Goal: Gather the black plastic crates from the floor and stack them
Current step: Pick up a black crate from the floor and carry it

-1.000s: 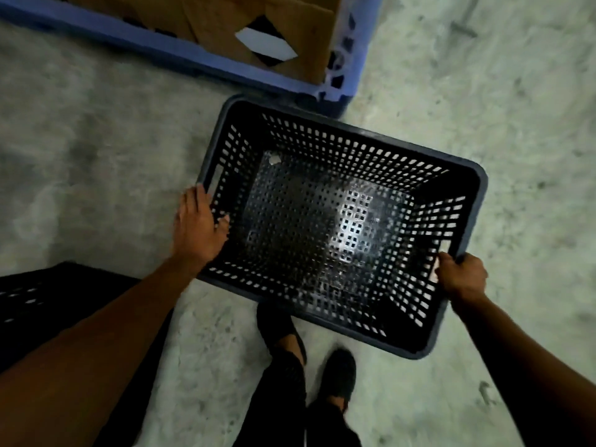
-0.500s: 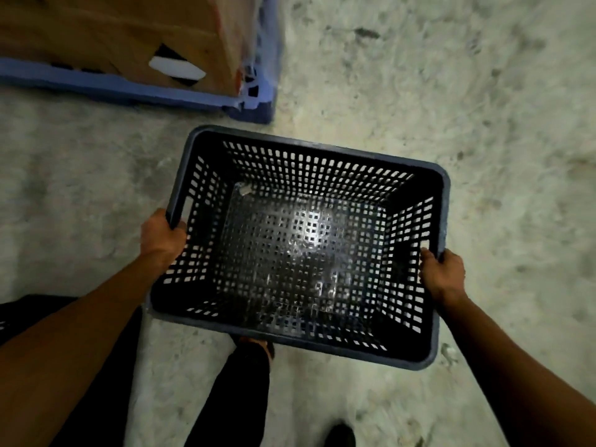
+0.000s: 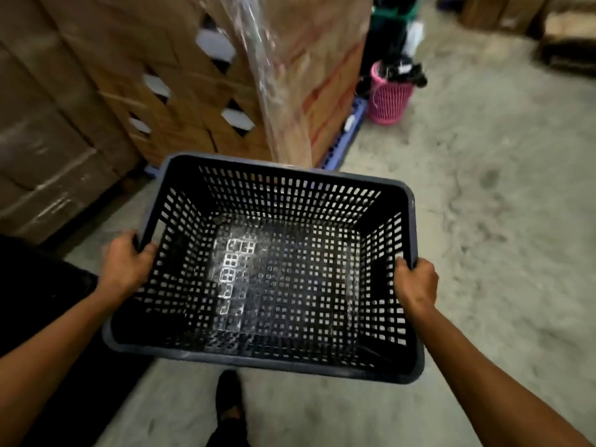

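Note:
A black perforated plastic crate (image 3: 283, 188) fills the middle of the head view, held up off the concrete floor with its open side toward me and nothing inside. My left hand (image 3: 124, 269) grips the rim of its left short side. My right hand (image 3: 416, 282) grips the rim of its right short side. A dark shape (image 3: 38, 301) lies low at the left edge behind my left arm; it is too dim to tell whether it is another crate.
Shrink-wrapped stacked cardboard boxes (image 3: 200, 91) on a blue pallet (image 3: 342, 140) rise just beyond the crate. A pink basket (image 3: 388, 98) stands past the pallet corner. More boxes (image 3: 516, 11) sit at the far right. My foot (image 3: 229, 401) is below the crate.
Both hands closed on the crate's side rims and lifted it off the floor. My view tilted up, so the stacked boxes and pink basket came into sight.

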`<state>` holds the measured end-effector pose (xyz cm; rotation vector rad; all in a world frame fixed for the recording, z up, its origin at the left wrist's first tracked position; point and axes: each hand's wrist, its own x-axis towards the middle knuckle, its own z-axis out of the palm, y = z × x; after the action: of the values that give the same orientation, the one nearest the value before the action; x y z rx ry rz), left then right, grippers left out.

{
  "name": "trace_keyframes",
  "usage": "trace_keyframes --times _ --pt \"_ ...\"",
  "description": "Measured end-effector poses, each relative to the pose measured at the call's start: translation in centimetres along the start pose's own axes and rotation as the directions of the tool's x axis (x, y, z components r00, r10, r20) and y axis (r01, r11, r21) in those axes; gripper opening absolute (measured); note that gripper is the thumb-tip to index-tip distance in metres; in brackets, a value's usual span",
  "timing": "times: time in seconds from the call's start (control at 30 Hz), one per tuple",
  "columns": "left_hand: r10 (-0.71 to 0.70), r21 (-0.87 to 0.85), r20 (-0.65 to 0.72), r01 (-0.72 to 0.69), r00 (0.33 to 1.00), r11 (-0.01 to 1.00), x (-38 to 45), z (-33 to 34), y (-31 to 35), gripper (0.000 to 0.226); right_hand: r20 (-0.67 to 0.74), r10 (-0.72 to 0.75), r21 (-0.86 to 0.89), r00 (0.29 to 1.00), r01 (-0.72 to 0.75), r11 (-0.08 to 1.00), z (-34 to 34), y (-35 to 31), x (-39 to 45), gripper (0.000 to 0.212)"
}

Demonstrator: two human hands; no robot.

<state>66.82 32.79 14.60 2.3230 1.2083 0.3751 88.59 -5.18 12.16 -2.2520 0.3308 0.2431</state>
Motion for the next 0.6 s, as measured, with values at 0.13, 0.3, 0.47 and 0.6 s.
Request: trace_keyframes --times 0.13,0.3,0.47,0.6 --pt "0.033 -0.009 -0.202 -0.035 0.979 0.999 -4.2 -11.0 5.1 0.021 -0.008 -0.173 0.043 0.985 0.173 0.984 -7.0 -8.5 -2.6 0.034" --pt "0.096 -0.067 -0.416 -0.135 0.904 0.989 -7.0 -23.8 10.4 0.024 -0.082 -0.36 0.186 0.929 0.369 0.911 -13.9 -18.6 -6.7 0.036" --pt "0.17 -0.1 -0.612 -0.289 0.772 0.952 -9.6 -36.3 13.4 0.022 -0.18 -0.497 0.332 0.849 0.528 0.782 -19.5 -28.3 -12.9 0.03" --pt "0.2 -0.074 -0.759 -0.386 0.62 0.919 -11.2 -44.2 13.8 0.009 -0.263 -0.583 0.445 0.769 0.633 0.634 -21.8 -34.0 -17.4 0.036"
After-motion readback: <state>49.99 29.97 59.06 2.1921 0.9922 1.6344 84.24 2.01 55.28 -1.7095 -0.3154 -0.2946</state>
